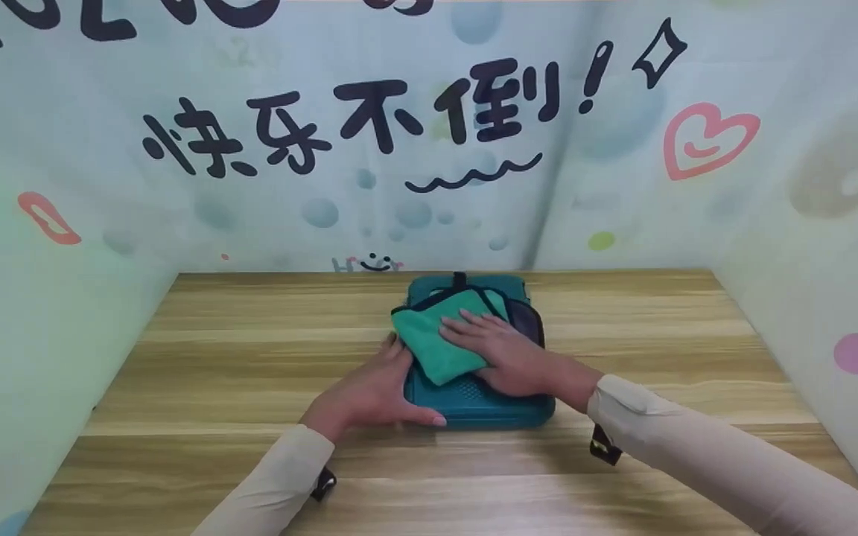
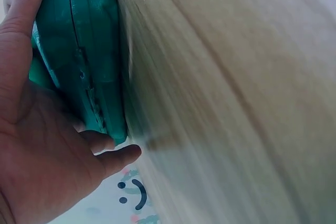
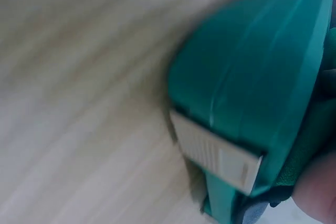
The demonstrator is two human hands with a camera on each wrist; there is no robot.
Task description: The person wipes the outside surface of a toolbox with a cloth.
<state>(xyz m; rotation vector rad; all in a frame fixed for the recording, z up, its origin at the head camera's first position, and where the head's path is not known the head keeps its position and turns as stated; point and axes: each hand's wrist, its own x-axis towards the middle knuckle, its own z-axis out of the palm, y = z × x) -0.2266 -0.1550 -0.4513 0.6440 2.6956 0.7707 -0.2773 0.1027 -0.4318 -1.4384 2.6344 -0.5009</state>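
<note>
Head view shows a teal box (image 1: 474, 406) lying flat in the middle of the wooden tabletop (image 1: 235, 372). A green cloth (image 1: 436, 339) lies on top of the box. The right hand (image 1: 500, 353) presses flat on the cloth, fingers straight. The left hand (image 1: 373, 394) rests against the box's left side, fingers relaxed, gripping nothing.
</note>
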